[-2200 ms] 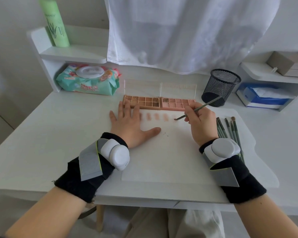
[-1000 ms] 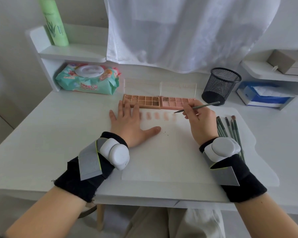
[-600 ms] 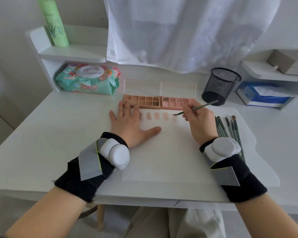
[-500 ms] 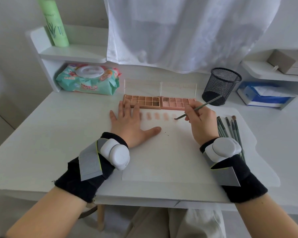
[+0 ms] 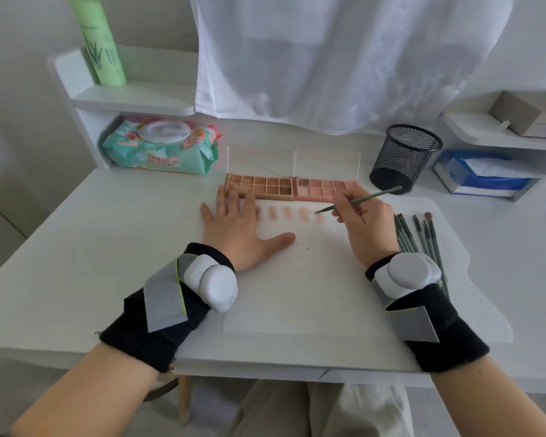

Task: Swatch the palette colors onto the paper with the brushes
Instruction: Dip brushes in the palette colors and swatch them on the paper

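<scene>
Risk, left to right: left hand (image 5: 234,230) flat and relaxed pins the paper (image 5: 297,279) so lifting it lets the sheet skate, swatches (image 5: 286,213) smear if touched, right hand (image 5: 364,222) pinching the brush (image 5: 360,200) just below the palette (image 5: 292,187) may overlap the last one.
</scene>
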The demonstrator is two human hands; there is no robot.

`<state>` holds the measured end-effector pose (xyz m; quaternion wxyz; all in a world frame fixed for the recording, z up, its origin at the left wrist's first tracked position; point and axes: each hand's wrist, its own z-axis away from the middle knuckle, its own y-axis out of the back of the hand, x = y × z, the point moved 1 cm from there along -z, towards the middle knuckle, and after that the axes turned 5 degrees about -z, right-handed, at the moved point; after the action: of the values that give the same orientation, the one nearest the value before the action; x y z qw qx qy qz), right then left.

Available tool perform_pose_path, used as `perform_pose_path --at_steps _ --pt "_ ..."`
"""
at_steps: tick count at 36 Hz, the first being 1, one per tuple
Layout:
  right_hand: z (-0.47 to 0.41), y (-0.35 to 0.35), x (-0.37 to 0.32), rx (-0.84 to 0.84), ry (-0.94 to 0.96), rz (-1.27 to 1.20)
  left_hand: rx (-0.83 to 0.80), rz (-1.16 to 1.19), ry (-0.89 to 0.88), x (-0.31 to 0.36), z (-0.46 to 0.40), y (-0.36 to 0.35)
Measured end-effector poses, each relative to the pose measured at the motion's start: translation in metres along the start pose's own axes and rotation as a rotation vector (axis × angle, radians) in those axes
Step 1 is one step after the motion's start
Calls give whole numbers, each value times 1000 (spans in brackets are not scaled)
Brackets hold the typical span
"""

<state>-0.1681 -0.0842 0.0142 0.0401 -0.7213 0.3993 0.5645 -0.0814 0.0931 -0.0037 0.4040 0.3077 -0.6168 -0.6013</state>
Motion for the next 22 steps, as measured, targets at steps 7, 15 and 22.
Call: perform_pose_path --at_steps 7,15,22 --pt "2 3 -1 56 -9 -47 6 1 -3 0 0 0" --pt "0 2 -1 44 5 -13 1 -5 0 -1 0 -1" --pt "0 -1 1 21 -13 8 10 7 0 -1 0 -1"
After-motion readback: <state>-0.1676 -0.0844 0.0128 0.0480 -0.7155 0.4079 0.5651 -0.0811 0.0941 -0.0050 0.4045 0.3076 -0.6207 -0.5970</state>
